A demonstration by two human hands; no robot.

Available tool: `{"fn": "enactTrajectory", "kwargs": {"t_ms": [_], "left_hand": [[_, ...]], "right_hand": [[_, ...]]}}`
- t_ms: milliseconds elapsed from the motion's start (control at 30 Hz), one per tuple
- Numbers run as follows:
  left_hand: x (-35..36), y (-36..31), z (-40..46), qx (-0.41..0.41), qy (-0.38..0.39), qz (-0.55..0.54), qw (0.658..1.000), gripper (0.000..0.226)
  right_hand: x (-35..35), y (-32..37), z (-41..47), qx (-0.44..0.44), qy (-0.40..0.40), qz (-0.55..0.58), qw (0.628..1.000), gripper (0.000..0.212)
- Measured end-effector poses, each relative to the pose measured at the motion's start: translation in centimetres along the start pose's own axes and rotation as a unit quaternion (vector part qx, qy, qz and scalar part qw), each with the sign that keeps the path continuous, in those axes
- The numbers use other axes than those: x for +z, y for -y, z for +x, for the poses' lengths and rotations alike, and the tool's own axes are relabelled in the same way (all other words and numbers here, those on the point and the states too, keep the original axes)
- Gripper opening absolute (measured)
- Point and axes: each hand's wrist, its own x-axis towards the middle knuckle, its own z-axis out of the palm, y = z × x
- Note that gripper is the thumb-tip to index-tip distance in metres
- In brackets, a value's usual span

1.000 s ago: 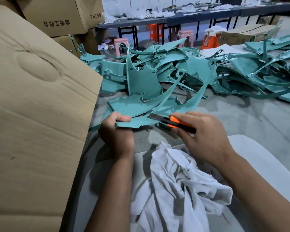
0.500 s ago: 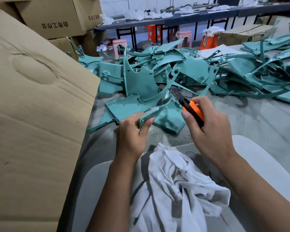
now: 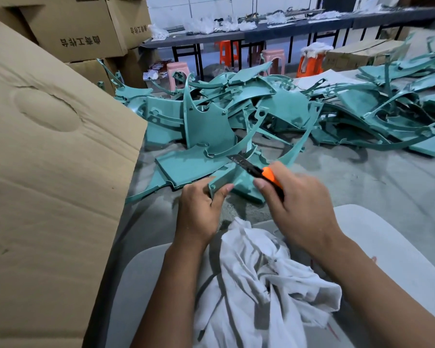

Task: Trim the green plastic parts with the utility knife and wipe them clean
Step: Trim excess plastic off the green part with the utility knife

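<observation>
The green plastic part (image 3: 222,180) sits at the near edge of the heap, just above the grey floor, pinched at its near end by the left hand (image 3: 199,209), thumb on the right face and fingers curled behind. It is teal, thin-walled and ribbed, with a long curved arm sweeping up and away to the right. The right hand (image 3: 296,207) is clenched round the orange-and-black utility knife (image 3: 256,172); its bare blade points far-left and lies against the part's upper edge. Most of the knife's handle is buried in the fist.

Just near of both hands lies a crumpled white rag (image 3: 259,277), on the person's lap as far as can be told, its lower end cut off by the frame. The pile of green parts (image 3: 274,109) spreads far and right, tangled so that single pieces are hard to separate. A tall cardboard flap (image 3: 50,172) walls off the whole left side, leaving only a narrow strip of floor beside the left forearm. Open floor (image 3: 362,187) lies to the right of the right hand. Stacked cardboard boxes (image 3: 81,28), plastic stools (image 3: 274,59) and a long dark table (image 3: 261,33) stand at the far end.
</observation>
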Motion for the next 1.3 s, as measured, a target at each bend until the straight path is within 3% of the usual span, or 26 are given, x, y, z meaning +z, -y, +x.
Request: {"fn": "enactTrajectory", "kwargs": {"t_ms": [167, 433, 567, 767, 1100, 1200, 1300], "left_hand": [[0.2, -0.6, 0.0, -0.007, 0.021, 0.011, 1.000, 0.027], [0.3, -0.7, 0.0, -0.023, 0.044, -0.047, 0.998, 0.025], [0.1, -0.5, -0.1, -0.042, 0.018, -0.046, 0.998, 0.024], [0.5, -0.8, -0.2, -0.030, -0.003, 0.010, 0.999, 0.019], [0.8, -0.8, -0.5, -0.037, -0.011, -0.010, 0.999, 0.018], [1.0, -0.8, -0.6, -0.030, -0.006, 0.005, 1.000, 0.017], [1.1, -0.7, -0.6, -0.025, -0.010, 0.013, 1.000, 0.015]], "right_hand": [[0.5, 0.5, 0.0, 0.029, -0.006, -0.042, 0.999, 0.035], [1.0, 0.3, 0.1, 0.030, -0.012, -0.011, 0.999, 0.038], [1.1, -0.9, 0.3, 0.064, -0.027, 0.015, 0.997, 0.034], [0.7, -1.1, 0.2, 0.096, -0.086, -0.031, 0.991, 0.032], [0.8, 0.5, -0.3, 0.013, -0.031, 0.029, 0.999, 0.032], [0.4, -0.2, 0.1, 0.075, -0.078, -0.002, 0.994, 0.028], [0.5, -0.6, 0.0, 0.114, -0.054, -0.027, 0.992, 0.029]]}}
